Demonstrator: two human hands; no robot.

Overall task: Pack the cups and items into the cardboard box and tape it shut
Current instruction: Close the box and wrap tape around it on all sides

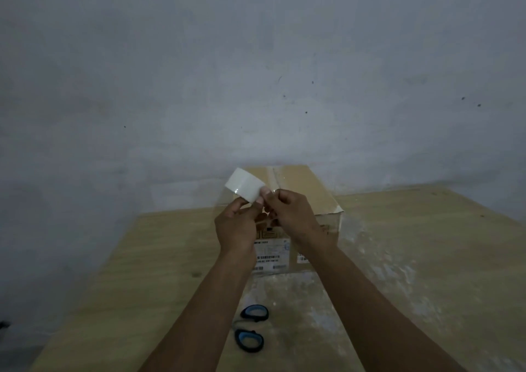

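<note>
One view only, from head of person, wide angle. Looks forward and little down. Wall [256,58] fills upper half, table [427,243] fills lower half. Left hand [236,225] and right hand [294,215] near centre, close to camera, forearms cut by bottom edge. Box [304,183] just behind hands.

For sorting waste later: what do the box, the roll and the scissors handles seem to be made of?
Box: matte brown cardboard, torn at one corner. Roll: probably plastic tape, whitish with a glossy glint. Scissors handles: likely plastic, black with blue lining; finish unclear.
</note>
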